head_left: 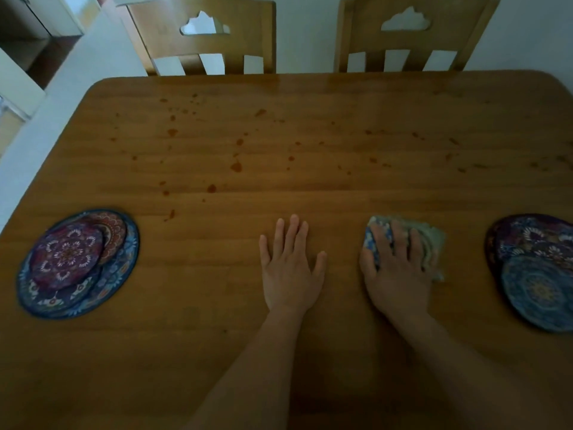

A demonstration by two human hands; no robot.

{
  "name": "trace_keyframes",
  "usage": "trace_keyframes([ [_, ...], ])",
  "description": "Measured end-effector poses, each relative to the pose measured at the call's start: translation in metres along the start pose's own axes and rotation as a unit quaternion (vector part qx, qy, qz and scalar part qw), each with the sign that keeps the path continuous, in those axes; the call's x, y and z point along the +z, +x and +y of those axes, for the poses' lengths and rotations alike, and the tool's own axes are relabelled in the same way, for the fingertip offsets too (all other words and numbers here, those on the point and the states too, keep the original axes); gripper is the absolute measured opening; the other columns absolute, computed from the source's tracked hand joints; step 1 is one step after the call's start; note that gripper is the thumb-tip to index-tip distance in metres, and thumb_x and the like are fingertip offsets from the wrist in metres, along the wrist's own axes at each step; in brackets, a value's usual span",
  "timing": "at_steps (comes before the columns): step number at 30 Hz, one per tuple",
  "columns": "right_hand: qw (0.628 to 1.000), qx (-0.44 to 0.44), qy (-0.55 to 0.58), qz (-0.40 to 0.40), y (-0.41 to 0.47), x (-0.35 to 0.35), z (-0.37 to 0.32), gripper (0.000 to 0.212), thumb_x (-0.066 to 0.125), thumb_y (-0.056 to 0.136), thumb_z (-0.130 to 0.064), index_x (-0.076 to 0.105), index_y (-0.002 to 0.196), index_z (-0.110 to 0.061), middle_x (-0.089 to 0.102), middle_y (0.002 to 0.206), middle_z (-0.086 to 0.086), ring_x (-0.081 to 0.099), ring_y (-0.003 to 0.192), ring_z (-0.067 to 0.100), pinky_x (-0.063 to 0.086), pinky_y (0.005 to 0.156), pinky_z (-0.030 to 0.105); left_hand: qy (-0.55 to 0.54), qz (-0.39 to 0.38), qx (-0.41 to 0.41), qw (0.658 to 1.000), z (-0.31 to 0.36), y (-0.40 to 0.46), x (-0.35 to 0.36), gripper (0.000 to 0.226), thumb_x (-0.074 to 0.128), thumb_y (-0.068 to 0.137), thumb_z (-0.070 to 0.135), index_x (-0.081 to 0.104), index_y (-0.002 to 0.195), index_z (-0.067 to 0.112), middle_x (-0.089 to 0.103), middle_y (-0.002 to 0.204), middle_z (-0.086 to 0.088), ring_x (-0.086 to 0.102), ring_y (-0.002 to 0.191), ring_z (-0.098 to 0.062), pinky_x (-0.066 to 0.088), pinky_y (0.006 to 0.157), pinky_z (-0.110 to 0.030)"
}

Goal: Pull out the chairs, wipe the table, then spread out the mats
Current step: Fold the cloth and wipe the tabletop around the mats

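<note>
A wooden table [310, 97] fills the view, with reddish-brown stains [236, 166] scattered over its far half. My right hand [397, 268] presses flat on a folded cloth [431, 240], pale green with a blue flowered edge, near the table's front middle. My left hand [291, 268] lies flat on the bare wood beside it, fingers apart, holding nothing. A stack of round patterned mats [77, 262] lies at the left. A second stack of round mats [536, 268] lies at the right edge. Two wooden chairs stand at the far side, the left chair [201, 48] and the right chair [415, 41].
Both chair backs stand close against the far table edge. White wall shows behind them. A pale floor and white furniture [18, 82] run along the left of the table.
</note>
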State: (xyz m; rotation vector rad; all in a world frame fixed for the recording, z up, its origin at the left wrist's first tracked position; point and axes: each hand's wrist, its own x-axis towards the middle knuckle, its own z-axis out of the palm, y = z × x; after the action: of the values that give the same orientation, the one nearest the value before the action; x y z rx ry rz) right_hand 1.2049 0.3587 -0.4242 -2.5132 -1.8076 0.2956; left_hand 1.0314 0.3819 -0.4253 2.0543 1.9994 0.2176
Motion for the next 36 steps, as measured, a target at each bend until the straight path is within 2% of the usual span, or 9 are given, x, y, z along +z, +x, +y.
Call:
trace_keyframes([
  [8, 0.986, -0.164, -0.024, -0.03, -0.014, 0.018, -0.073, 0.063, 0.022, 0.098, -0.059, -0.002, 0.153, -0.041, -0.005, 0.164, -0.007, -0.009, 0.151, 0.024, -0.014, 0.115, 0.053, -0.166, 0.0, -0.013, 0.986, -0.001, 0.003, -0.004, 0.055, 0.015, 0.102, 0.051, 0.036, 0.148, 0.029, 0.017, 0.161, 0.014, -0.002, 0.149, -0.003, -0.011, 0.121, -0.037],
  [11, 0.968, -0.247, -0.022, -0.043, -0.046, 0.018, -0.055, 0.057, 0.018, 0.098, -0.062, 0.002, 0.151, -0.048, 0.003, 0.163, -0.013, -0.002, 0.151, 0.017, -0.005, 0.118, 0.048, -0.352, -0.023, -0.051, 0.934, -0.007, 0.003, -0.021, 0.048, 0.022, 0.104, 0.048, 0.044, 0.142, 0.03, 0.035, 0.154, 0.013, 0.016, 0.146, -0.002, -0.005, 0.122, -0.032],
  [13, 0.954, -0.294, -0.018, -0.062, -0.06, 0.016, -0.023, 0.054, 0.016, 0.098, -0.064, -0.002, 0.148, -0.055, -0.001, 0.162, -0.019, -0.007, 0.15, 0.01, 0.007, 0.119, 0.045, -0.417, -0.038, -0.055, 0.906, -0.028, 0.0, -0.037, 0.045, 0.03, 0.102, 0.05, 0.046, 0.141, 0.034, 0.043, 0.149, 0.013, 0.03, 0.141, -0.004, 0.014, 0.121, -0.036],
  [14, 0.951, -0.302, -0.017, -0.061, -0.063, 0.012, -0.007, 0.055, 0.016, 0.097, -0.064, 0.0, 0.149, -0.055, 0.0, 0.162, -0.02, -0.006, 0.15, 0.008, 0.012, 0.119, 0.045, -0.376, -0.036, -0.039, 0.925, -0.046, -0.004, -0.046, 0.045, 0.033, 0.101, 0.052, 0.047, 0.14, 0.035, 0.043, 0.148, 0.013, 0.031, 0.14, -0.005, 0.019, 0.12, -0.036],
  [17, 0.971, -0.229, -0.013, -0.062, -0.055, 0.003, 0.019, 0.057, 0.011, 0.095, -0.066, 0.008, 0.15, -0.052, 0.01, 0.162, -0.017, 0.0, 0.15, 0.01, 0.019, 0.118, 0.051, -0.147, 0.053, 0.008, 0.988, -0.119, -0.028, -0.06, 0.047, 0.03, 0.101, 0.05, 0.046, 0.14, 0.03, 0.04, 0.151, 0.011, 0.019, 0.144, -0.003, 0.009, 0.121, -0.035],
  [21, 0.997, -0.072, -0.009, -0.017, -0.021, 0.008, -0.019, 0.061, 0.008, 0.095, -0.062, 0.014, 0.152, -0.044, 0.016, 0.162, -0.009, 0.008, 0.149, 0.02, 0.012, 0.118, 0.056, -0.025, 0.049, -0.01, 0.998, -0.198, -0.06, -0.058, 0.059, 0.018, 0.097, 0.049, 0.034, 0.149, 0.025, 0.024, 0.16, 0.008, 0.007, 0.149, -0.008, 0.005, 0.123, -0.041],
  [24, 0.999, -0.042, 0.005, -0.011, 0.005, 0.013, -0.065, 0.061, 0.007, 0.095, -0.061, 0.011, 0.153, -0.042, 0.011, 0.163, -0.008, 0.004, 0.15, 0.022, 0.005, 0.118, 0.058, -0.041, 0.051, -0.013, 0.998, -0.204, -0.06, -0.052, 0.056, 0.017, 0.098, 0.045, 0.034, 0.148, 0.027, 0.023, 0.16, 0.011, 0.006, 0.149, -0.005, 0.002, 0.123, -0.037],
  [30, 0.98, -0.192, -0.008, -0.044, -0.017, 0.026, -0.169, 0.056, 0.014, 0.097, -0.057, 0.011, 0.151, -0.043, 0.01, 0.163, -0.01, 0.001, 0.151, 0.022, 0.008, 0.118, 0.057, -0.064, 0.064, -0.023, 0.996, -0.203, -0.059, -0.051, 0.056, 0.016, 0.098, 0.047, 0.038, 0.146, 0.029, 0.025, 0.158, 0.015, 0.007, 0.148, -0.002, 0.002, 0.123, -0.037],
  [36, 0.888, -0.452, -0.015, -0.08, -0.111, 0.04, -0.187, 0.054, 0.026, 0.1, -0.055, 0.026, 0.152, -0.039, 0.021, 0.162, -0.007, 0.011, 0.151, 0.022, 0.009, 0.118, 0.058, -0.109, 0.071, -0.019, 0.991, -0.202, -0.062, -0.054, 0.059, 0.018, 0.093, 0.044, 0.045, 0.143, 0.026, 0.03, 0.157, 0.012, 0.011, 0.148, -0.002, 0.001, 0.122, -0.035],
])
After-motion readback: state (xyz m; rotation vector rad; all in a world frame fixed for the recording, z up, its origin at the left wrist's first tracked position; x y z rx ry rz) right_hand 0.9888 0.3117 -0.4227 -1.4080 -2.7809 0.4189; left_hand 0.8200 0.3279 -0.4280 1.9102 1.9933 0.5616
